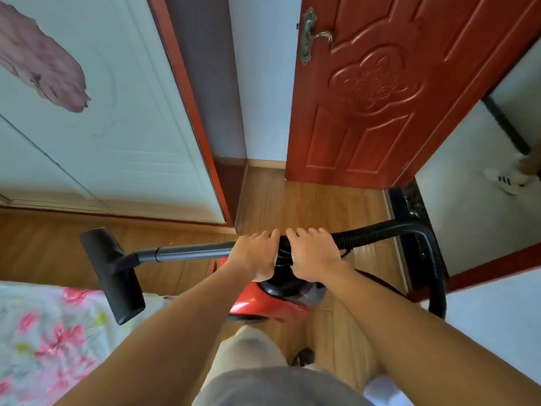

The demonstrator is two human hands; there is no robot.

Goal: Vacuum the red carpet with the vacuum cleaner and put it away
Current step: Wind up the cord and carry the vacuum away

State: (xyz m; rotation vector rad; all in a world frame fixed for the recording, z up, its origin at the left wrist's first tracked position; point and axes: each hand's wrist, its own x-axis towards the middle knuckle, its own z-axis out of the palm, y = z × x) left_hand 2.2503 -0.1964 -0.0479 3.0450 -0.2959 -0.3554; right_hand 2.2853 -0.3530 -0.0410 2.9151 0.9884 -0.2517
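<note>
Vacuum cleaner [263, 303] — both hands gripping, wand [187, 253] level

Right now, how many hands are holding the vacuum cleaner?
2. The left hand grips where the metal tube ends; the right hand grips beside it, where the hose starts.

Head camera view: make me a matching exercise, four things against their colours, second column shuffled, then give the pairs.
Things:
1. floor nozzle
2. vacuum cleaner body
3. wardrobe door
4. bedspread

Colours:
A. white with pink flowers
B. plain white
C. black
D. red

Pairs: 1-C, 2-D, 3-B, 4-A
</note>
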